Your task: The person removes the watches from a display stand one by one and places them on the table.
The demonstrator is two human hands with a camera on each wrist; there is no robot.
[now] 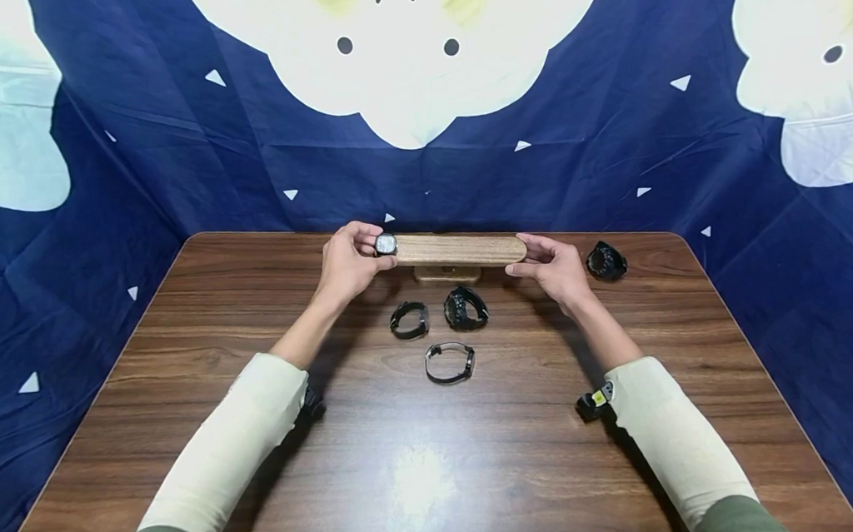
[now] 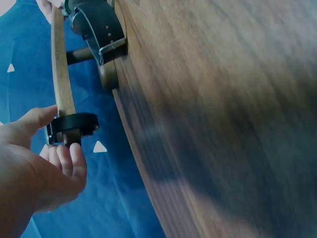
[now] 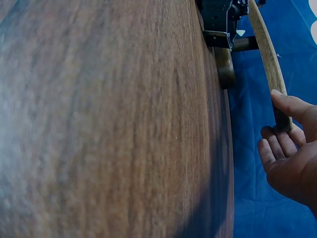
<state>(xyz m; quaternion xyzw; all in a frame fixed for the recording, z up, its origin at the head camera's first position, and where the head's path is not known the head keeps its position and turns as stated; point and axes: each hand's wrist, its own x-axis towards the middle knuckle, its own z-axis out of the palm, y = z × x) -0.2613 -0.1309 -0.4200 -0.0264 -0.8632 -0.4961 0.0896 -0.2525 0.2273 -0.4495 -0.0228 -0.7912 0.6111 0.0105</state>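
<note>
A wooden watch stand (image 1: 463,250) with a long rounded bar stands near the table's far edge. At the bar's left end, a watch (image 1: 385,244) with a light square face has its dark strap (image 2: 77,122) looped around the wood. My left hand (image 1: 347,265) pinches this watch, thumb on the near side and fingers around the end. With thumb and fingers, my right hand (image 1: 556,271) grips the bar's right end. In front of the stand's base (image 1: 447,273) lie a black strap watch (image 1: 409,320), a chunky black watch (image 1: 465,308) and a thin-banded watch (image 1: 451,363).
Another black watch (image 1: 607,261) lies to the right of my right hand, near the back right corner. The brown wood-grain table (image 1: 337,473) ends just behind the stand. A dark blue cloth (image 1: 184,151) with white clouds hangs around it.
</note>
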